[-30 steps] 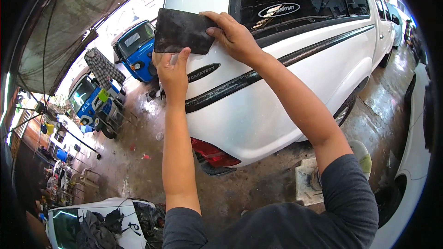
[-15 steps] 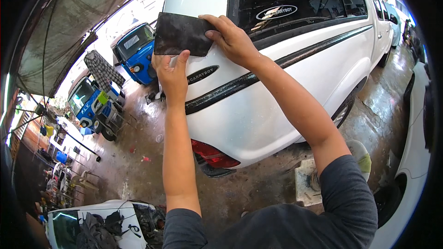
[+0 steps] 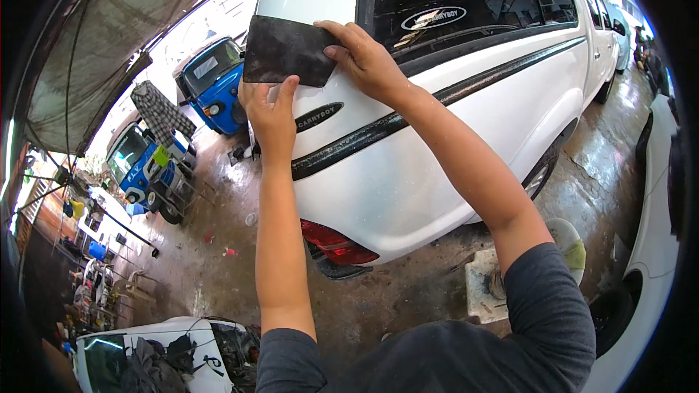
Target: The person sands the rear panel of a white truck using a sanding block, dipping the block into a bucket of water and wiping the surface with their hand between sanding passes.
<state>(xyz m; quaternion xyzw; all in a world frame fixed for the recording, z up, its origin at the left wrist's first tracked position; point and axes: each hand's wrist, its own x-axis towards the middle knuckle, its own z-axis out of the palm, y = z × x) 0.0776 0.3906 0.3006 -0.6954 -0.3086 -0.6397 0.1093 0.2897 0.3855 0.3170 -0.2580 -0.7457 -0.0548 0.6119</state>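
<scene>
Out in front of me, both hands hold a thin dark rectangular sheet (image 3: 285,52) that looks like sandpaper. My left hand (image 3: 271,113) pinches its lower edge, thumb up on the near face and the other fingers mostly hidden. At the right edge, my right hand (image 3: 368,62) grips it between thumb and fingers. Behind the sheet stands a white vehicle (image 3: 393,189) with a black stripe (image 3: 437,105) along its side. A dark oval badge (image 3: 320,116) sits just below the sheet, and a red tail light (image 3: 336,241) is lower down at the corner.
Blue three-wheelers (image 3: 215,87) stand at the left on a wet-looking floor (image 3: 211,240). Close on my right are a bucket (image 3: 564,236) with a greenish cloth and a pale block-like stand (image 3: 482,287). Another white car (image 3: 659,196) lines the right side; dark cloth lies on a white surface (image 3: 196,342) at lower left.
The sheet has risen very slightly at its top edge. Both hands keep the same hold, and the view has shifted only a little.
</scene>
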